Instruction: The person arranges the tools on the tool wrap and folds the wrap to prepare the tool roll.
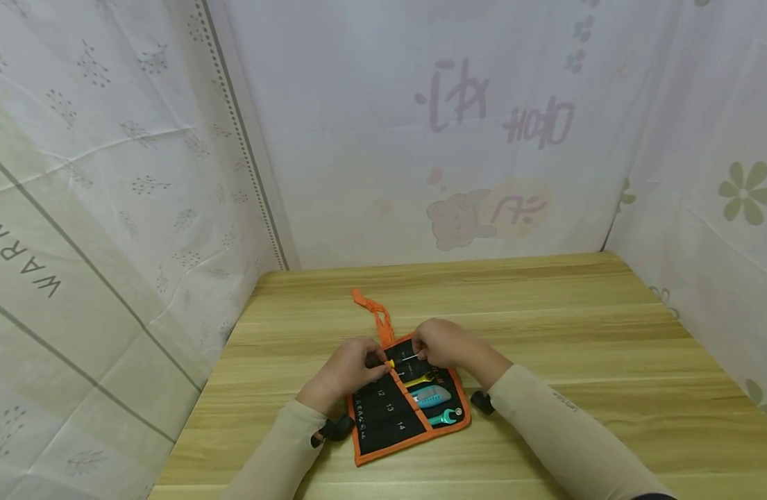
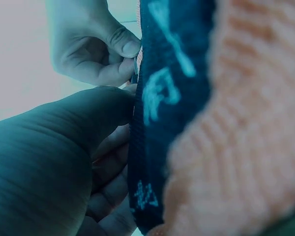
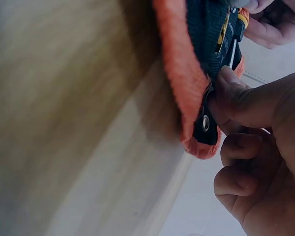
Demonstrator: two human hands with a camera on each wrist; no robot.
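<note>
A black tool pouch [image 1: 383,430] with orange trim lies unrolled on the table. A small screwdriver with a yellow-and-black handle [image 3: 242,22] sits handle-first at a pocket's orange edge, its thin metal shaft [image 1: 409,357] pointing right. With thumb and finger, my right hand [image 1: 445,344] pinches the shaft near its tip. My left hand [image 1: 352,364] grips the pouch at the pocket edge, beside the screwdriver's handle; its fingertips are partly hidden. Below them, a yellow wrench [image 1: 419,380], a light-blue utility knife [image 1: 432,396] and a teal wrench [image 1: 444,417] stick out of other pockets.
An orange tie strap [image 1: 373,305] trails from the pouch's far side on the wooden table [image 1: 545,312]. Printed curtains [image 1: 358,125] hang behind and at both sides. A metal eyelet [image 3: 205,122] is set in the pouch's corner.
</note>
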